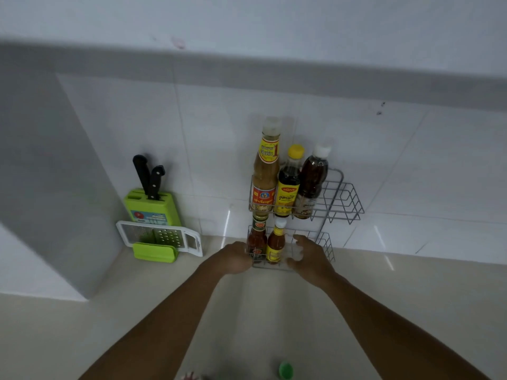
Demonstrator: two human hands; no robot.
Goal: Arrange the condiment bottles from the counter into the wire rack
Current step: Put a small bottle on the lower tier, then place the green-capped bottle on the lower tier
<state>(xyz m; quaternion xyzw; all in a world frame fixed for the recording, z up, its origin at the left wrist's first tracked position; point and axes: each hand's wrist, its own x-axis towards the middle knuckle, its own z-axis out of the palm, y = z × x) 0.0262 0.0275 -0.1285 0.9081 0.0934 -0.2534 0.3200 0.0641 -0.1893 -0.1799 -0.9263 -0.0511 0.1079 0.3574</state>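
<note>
Head view is showing the pale tabletop (137, 325) stretching to a tiled wall, with the two-tier wire rack (340, 198) standing against it. Three tall bottles are standing upright in the top tier, two small sauce bottles (265, 242) below. Both hands are closing on that lower tier: left hand (235, 256) cupping its corner, right hand (310, 256) spread just right of the yellow-labelled bottle. Labels are showing Thai script, unreadable here.

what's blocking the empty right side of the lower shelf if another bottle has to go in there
Only the person's own right hand, which sits in front of the free space on the wire rack beside the yellow-label bottle. The left hand is at the rack's left end. No bottle fills that space.
</note>
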